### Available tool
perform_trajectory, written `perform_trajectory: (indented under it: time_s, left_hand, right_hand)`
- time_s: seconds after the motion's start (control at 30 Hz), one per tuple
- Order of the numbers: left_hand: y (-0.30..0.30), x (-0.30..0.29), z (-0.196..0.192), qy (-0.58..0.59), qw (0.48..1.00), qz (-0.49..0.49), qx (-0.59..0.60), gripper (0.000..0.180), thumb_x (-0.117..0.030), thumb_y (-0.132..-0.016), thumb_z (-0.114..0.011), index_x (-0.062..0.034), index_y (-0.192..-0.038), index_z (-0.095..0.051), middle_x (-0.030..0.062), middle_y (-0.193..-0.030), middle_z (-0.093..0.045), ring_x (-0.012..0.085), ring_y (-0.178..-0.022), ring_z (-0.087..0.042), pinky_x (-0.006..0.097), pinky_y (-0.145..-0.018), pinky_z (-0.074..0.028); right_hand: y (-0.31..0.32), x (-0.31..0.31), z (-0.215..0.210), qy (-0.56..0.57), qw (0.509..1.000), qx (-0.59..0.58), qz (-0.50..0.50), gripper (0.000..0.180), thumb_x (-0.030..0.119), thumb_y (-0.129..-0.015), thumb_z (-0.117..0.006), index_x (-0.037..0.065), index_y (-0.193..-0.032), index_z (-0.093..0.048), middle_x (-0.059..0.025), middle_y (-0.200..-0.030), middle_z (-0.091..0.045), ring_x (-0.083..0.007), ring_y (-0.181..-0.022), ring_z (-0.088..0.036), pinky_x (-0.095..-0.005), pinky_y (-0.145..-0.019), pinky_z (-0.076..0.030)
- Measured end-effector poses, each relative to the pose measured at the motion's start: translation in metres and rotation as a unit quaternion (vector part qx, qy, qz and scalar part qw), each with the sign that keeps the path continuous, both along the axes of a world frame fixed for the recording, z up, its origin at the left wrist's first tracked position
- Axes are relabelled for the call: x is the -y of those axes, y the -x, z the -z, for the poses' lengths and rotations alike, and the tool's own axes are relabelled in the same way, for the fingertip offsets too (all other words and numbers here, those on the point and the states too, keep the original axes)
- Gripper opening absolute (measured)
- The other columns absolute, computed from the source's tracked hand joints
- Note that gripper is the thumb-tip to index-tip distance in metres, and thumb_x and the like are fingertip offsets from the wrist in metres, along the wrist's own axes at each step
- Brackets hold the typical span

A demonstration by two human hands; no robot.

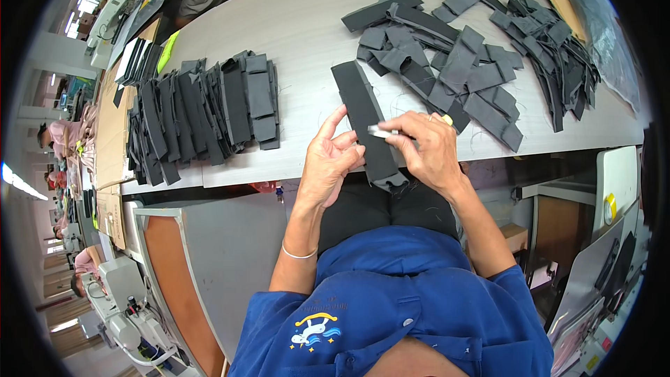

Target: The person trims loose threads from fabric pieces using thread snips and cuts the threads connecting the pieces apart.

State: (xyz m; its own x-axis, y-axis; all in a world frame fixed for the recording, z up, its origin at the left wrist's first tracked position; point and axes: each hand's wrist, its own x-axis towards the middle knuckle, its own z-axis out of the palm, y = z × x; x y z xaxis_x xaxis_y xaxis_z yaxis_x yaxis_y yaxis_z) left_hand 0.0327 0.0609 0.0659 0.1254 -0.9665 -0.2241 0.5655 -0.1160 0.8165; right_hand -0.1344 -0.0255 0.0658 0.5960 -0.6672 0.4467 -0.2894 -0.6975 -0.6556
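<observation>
A long dark grey fabric strip [363,108] lies at the near edge of the table, its lower end hanging over toward my lap. My left hand [333,157] is at the strip's left edge, thumb and fingers bent against it and the index finger stretched up. In my right hand [427,145] is a pair of small thread snips [379,131], mostly hidden by the fingers; a silvery tip shows over the strip and a yellow end sticks out behind the hand.
Neat stacks of folded dark strips [202,112] stand on the left of the table [300,35]. A loose heap of strips [447,56] lies to the right, with a bundle [551,49] beyond it. Clear plastic sheeting [604,35] covers the far right corner. People work at machines on the left.
</observation>
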Motion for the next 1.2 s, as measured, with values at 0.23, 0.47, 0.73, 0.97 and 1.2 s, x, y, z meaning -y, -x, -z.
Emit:
perform_trajectory:
  time_s: [0.23, 0.47, 0.73, 0.97, 1.2]
  left_hand:
    - [0.002, -0.01, 0.007, -0.034, 0.999, 0.028, 0.002, 0.065, 0.004, -0.086, -0.059, -0.0001, -0.143, -0.028, 0.0116, -0.108, -0.066, 0.0079, -0.083, -0.062, 0.022, -0.071, -0.052]
    - [0.001, -0.015, 0.009, -0.044, 0.999, 0.031, 0.005, 0.064, 0.006, -0.084, -0.059, -0.0003, -0.141, -0.032, 0.0106, -0.107, -0.067, 0.0064, -0.078, -0.061, 0.02, -0.067, -0.051]
    - [-0.002, -0.017, 0.013, -0.044, 0.999, 0.021, 0.024, 0.062, 0.007, -0.083, -0.058, 0.001, -0.14, -0.034, 0.0067, -0.099, -0.067, 0.0026, -0.071, -0.054, 0.016, -0.064, -0.043]
    - [-0.006, -0.02, 0.012, -0.035, 0.998, 0.022, 0.04, 0.059, 0.008, -0.083, -0.055, 0.0034, -0.139, -0.036, 0.006, -0.098, -0.066, 0.0021, -0.071, -0.053, 0.016, -0.064, -0.042]
    - [-0.009, -0.021, 0.011, -0.024, 0.998, 0.025, 0.044, 0.058, 0.008, -0.083, -0.054, 0.0047, -0.139, -0.036, 0.0065, -0.099, -0.065, 0.003, -0.076, -0.056, 0.016, -0.069, -0.043]
  right_hand:
    - [-0.004, 0.012, 0.006, -0.007, 0.994, 0.005, 0.112, 0.018, 0.01, -0.08, -0.065, 0.008, -0.098, -0.066, -0.0064, -0.083, -0.066, -0.0199, -0.07, -0.062, -0.0316, -0.064, -0.042]
    - [-0.007, 0.012, 0.012, 0.027, 0.989, 0.026, 0.144, 0.013, 0.013, -0.08, -0.066, 0.012, -0.093, -0.066, -0.0024, -0.079, -0.063, -0.0214, -0.071, -0.061, -0.0354, -0.061, -0.042]
    - [-0.002, 0.013, 0.009, 0.07, 0.99, -0.006, 0.123, 0.017, 0.013, -0.077, -0.068, 0.014, -0.093, -0.067, -0.0012, -0.078, -0.063, -0.0199, -0.07, -0.059, -0.0335, -0.06, -0.04]
    - [0.002, 0.016, 0.007, 0.086, 0.99, -0.002, 0.115, 0.015, 0.013, -0.076, -0.069, 0.014, -0.092, -0.068, -0.0004, -0.077, -0.063, -0.0189, -0.067, -0.058, -0.0327, -0.059, -0.038]
    - [0.004, 0.014, 0.004, 0.091, 0.988, -0.005, 0.126, 0.014, 0.01, -0.077, -0.068, 0.013, -0.09, -0.07, -0.0006, -0.076, -0.066, -0.0184, -0.065, -0.057, -0.031, -0.059, -0.037]
